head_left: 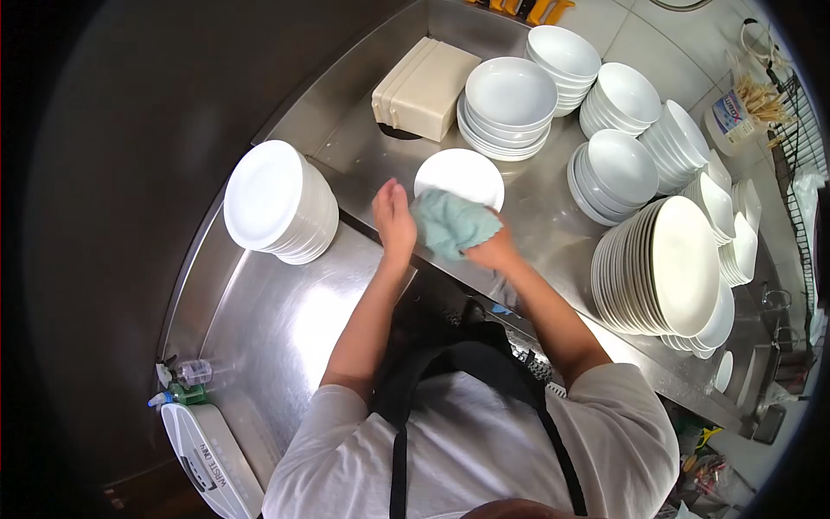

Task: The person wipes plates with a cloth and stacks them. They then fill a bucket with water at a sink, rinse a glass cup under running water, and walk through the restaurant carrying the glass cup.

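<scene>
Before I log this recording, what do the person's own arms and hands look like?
The left hand and right hand are bare, without gloves; the forearms are uncovered, with no watch visible. Short, loose, pale sleeves end near the elbows. A black apron lies over the shirt.

Kitchen, commercial by look: bulk crockery, steel surfaces. Steel counter (540, 203) reaching forward from left hand (395, 223) and right hand (493, 249). White dish stack (281, 203) left of left hand; large plate stack (687, 264) right of right hand; bowl stacks (512, 93) beyond both. Tiled wall (657, 43) past bowls. Spray bottles (188, 394), "WASTE ONLY" container (207, 454) back-left of left hand.
</scene>
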A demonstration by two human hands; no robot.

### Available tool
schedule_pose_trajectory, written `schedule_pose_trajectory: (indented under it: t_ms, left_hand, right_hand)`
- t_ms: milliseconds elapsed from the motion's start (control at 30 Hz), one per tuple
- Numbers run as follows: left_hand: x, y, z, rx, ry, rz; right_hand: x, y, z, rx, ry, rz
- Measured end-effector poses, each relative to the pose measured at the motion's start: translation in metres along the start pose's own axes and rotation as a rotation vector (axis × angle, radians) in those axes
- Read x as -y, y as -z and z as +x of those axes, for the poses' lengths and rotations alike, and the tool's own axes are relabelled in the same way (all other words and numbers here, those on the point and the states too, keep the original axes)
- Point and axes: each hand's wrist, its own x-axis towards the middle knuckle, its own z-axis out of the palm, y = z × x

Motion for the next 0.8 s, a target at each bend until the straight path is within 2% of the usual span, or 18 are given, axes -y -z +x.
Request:
schedule_pose_trajectory:
  t_ms: [33,67,167,200,300,333,433,533,633,733,800]
  left_hand:
    - [0.004,-0.004,0.008,0.056,0.0,0.026]
    - [0.007,-0.01,0.017,0.091,-0.103,0.215]
    - [0.022,-0.044,0.041,0.206,-0.021,0.372]
    - [-0.001,-0.047,0.04,0.3,0.1,0.371]
    - [0.006,-0.065,0.044,0.346,0.224,0.353]
    - [0.013,-0.074,0.042,0.246,0.205,0.314]
    - [0.01,-0.081,0.034,0.13,0.125,0.347]
    - [-0.01,-0.077,0.028,0.128,0.186,0.399]
    - [-0.019,-0.077,0.027,0.058,0.134,0.394]
    - [-0.037,-0.067,0.02,-0.023,0.149,0.134]
    - [-0.003,-0.071,0.019,0.162,-0.148,0.096]
  right_hand:
    - [-0.005,0.012,-0.007,0.019,-0.019,-0.041]
    - [-0.011,0.021,-0.005,-0.036,-0.059,-0.173]
    - [-0.036,0.024,0.016,-0.252,-0.317,-0.217]
    - [-0.045,0.024,0.025,-0.299,-0.24,-0.172]
    - [-0.053,0.015,0.036,-0.444,-0.484,-0.008]
    - [-0.053,0.013,0.036,-0.528,-0.431,-0.024]
    - [-0.057,0.014,0.032,-0.549,-0.375,-0.003]
    - [-0.059,0.017,0.03,-0.54,-0.401,0.031]
    - [-0.043,0.024,0.011,-0.641,-0.516,0.547]
    - [0.0,0.052,-0.008,-0.581,-0.506,0.959]
    - [0.033,0.072,-0.003,-0.418,-0.392,0.877]
